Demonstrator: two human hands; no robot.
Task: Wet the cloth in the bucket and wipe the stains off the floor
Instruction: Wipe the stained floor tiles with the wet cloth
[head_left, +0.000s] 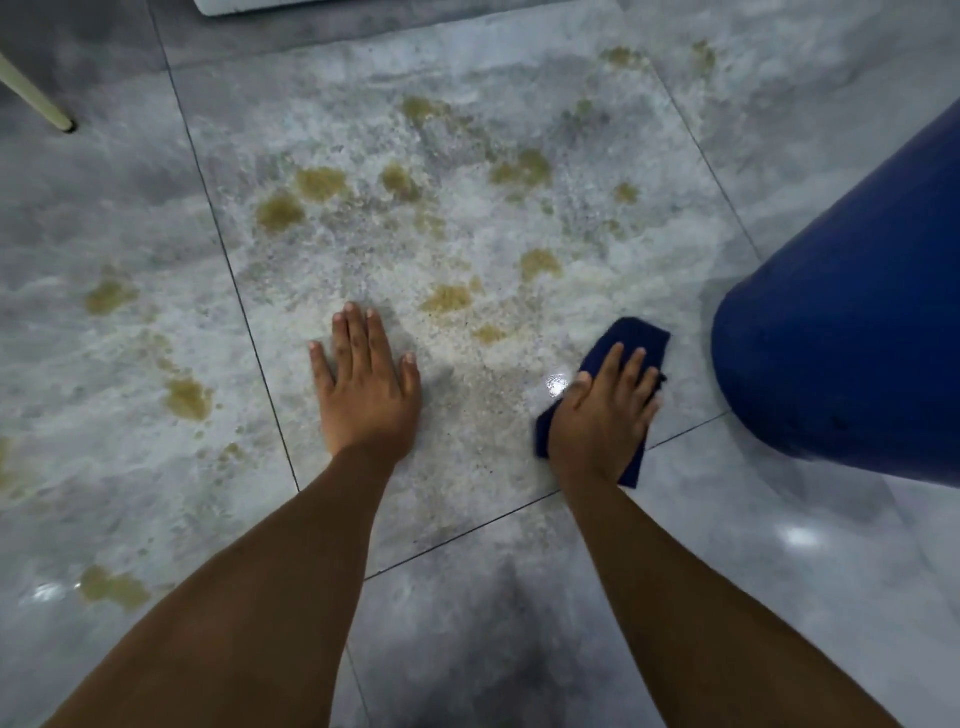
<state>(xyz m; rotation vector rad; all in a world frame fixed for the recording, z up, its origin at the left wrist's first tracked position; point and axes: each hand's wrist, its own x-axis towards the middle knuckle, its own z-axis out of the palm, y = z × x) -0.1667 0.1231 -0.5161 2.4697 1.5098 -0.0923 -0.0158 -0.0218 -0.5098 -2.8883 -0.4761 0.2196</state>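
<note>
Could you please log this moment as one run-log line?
left hand: flat on grey tiled floor; right hand: presses dark blue cloth; yellow-brown stains: unwiped; blue plastic bucket: beside cloth

Both arms reach forward. The left hand (363, 384) lies flat, fingers straight, left of the blue cloth (638, 336). The right hand (605, 410) presses that cloth, fingers extended.

Floor (156, 208) is glossy grey tile with dark grout lines, covered in a whitish gritty film and a bunch of yellow-brown stains (280, 210), mostly on the middle tile and off left. On it: blue bucket (857, 312) at right, dark cloth (636, 338) near it under the right hand (605, 415), left hand (366, 387) flat on the tile, pale leg (36, 93) top left.
</note>
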